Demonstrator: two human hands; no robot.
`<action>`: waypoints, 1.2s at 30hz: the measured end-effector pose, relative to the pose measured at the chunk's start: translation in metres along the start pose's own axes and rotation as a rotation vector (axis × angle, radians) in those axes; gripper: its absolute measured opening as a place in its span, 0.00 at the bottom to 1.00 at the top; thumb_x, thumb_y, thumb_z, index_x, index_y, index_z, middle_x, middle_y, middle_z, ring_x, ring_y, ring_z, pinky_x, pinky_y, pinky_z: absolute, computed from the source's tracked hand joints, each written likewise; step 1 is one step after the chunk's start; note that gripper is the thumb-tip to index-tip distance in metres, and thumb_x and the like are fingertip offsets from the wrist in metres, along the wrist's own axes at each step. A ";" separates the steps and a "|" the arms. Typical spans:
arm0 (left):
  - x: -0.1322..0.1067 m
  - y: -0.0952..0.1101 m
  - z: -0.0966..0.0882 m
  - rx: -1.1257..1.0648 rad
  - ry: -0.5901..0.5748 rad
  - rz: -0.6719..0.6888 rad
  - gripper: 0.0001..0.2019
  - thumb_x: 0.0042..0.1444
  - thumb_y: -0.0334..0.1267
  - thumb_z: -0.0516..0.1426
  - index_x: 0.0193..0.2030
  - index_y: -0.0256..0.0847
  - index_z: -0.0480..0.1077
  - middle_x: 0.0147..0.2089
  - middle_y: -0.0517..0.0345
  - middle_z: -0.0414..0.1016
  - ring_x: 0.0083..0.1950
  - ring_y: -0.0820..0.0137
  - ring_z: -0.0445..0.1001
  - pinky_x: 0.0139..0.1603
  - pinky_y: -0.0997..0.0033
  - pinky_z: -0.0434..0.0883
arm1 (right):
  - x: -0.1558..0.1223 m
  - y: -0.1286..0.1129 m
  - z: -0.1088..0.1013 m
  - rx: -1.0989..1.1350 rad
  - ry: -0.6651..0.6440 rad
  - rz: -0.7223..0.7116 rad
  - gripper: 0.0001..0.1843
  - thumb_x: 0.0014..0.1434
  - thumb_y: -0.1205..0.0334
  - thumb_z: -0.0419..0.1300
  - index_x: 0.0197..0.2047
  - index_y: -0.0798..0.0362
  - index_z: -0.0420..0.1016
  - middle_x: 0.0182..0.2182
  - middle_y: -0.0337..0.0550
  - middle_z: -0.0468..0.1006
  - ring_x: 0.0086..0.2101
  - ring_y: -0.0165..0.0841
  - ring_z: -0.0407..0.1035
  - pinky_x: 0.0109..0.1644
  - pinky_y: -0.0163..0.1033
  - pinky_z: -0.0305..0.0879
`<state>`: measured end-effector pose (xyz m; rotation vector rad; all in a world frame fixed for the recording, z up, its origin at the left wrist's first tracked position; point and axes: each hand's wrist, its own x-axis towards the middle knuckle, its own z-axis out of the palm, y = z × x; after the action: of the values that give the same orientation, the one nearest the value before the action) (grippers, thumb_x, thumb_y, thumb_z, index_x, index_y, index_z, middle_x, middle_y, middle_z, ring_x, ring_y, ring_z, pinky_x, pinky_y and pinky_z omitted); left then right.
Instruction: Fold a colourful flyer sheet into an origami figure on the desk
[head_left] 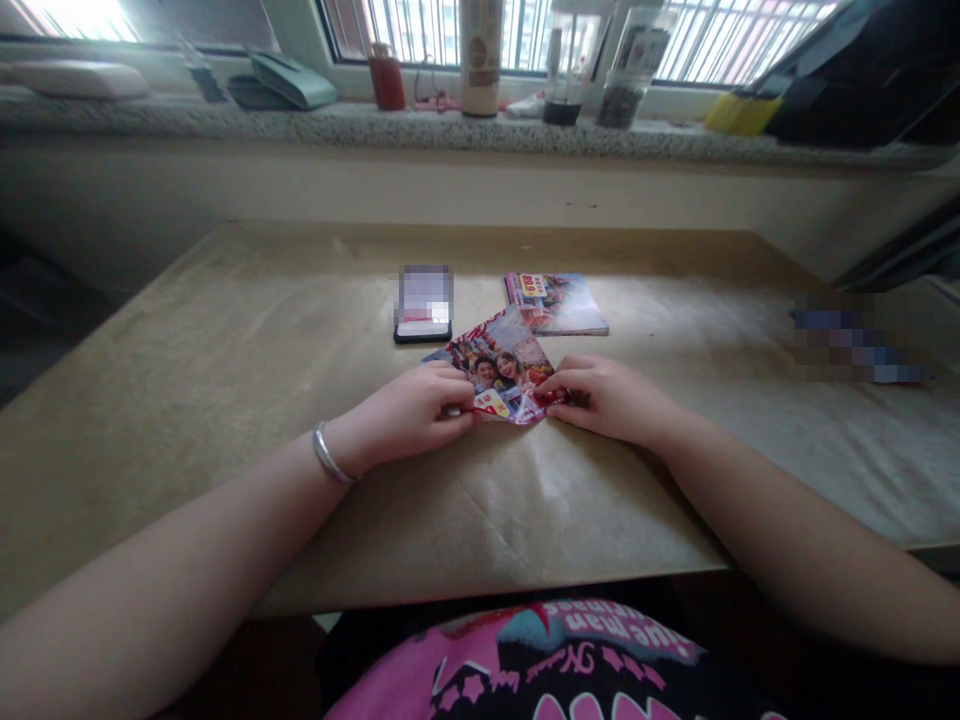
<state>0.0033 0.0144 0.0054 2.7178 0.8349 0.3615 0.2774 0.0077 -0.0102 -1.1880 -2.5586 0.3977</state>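
Between my two hands lies a printed paper flyer with a colourful photo, turned at an angle on the table. My left hand, with a silver bangle at the wrist, has its fingers curled over the flyer's left lower edge. On the other side, my right hand pinches the lower right corner between thumb and fingers. The near edge of the paper looks slightly bent up. Just beyond it sits a stack of similar flyers, and a phone with a lit screen lies to the left of that stack.
A pale, glossy cover lies over the table. At the far right is a blurred-out flat item. Along the stone windowsill stand a red bottle, a tall cream container, clear jars and a green case.
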 end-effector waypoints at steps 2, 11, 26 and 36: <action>0.002 0.000 0.002 -0.042 0.003 -0.060 0.12 0.62 0.39 0.51 0.32 0.39 0.72 0.33 0.56 0.72 0.38 0.69 0.70 0.42 0.71 0.67 | 0.000 0.000 0.000 0.000 0.002 -0.008 0.12 0.59 0.59 0.59 0.44 0.51 0.79 0.38 0.47 0.76 0.38 0.36 0.72 0.42 0.39 0.67; 0.002 -0.002 0.013 0.103 0.097 0.083 0.11 0.64 0.42 0.54 0.47 0.48 0.77 0.45 0.55 0.77 0.44 0.68 0.72 0.47 0.66 0.67 | -0.001 -0.008 0.000 -0.148 0.012 -0.097 0.14 0.60 0.55 0.59 0.47 0.48 0.79 0.42 0.46 0.78 0.42 0.38 0.71 0.45 0.41 0.66; 0.001 -0.006 0.011 0.029 0.099 0.153 0.13 0.65 0.39 0.52 0.49 0.48 0.77 0.47 0.57 0.79 0.47 0.67 0.74 0.51 0.64 0.71 | -0.001 -0.012 0.006 -0.355 0.105 -0.377 0.13 0.65 0.61 0.54 0.46 0.46 0.80 0.43 0.40 0.81 0.40 0.35 0.71 0.41 0.41 0.61; 0.000 -0.008 0.009 -0.129 0.062 0.060 0.12 0.63 0.37 0.53 0.47 0.48 0.78 0.46 0.60 0.80 0.49 0.68 0.74 0.55 0.65 0.69 | 0.000 -0.016 0.011 -0.160 0.096 -0.292 0.13 0.63 0.60 0.55 0.45 0.44 0.81 0.39 0.42 0.79 0.39 0.33 0.72 0.41 0.37 0.65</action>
<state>0.0026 0.0192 -0.0058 2.6275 0.7207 0.4966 0.2621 -0.0031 -0.0147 -0.8379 -2.6633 0.0687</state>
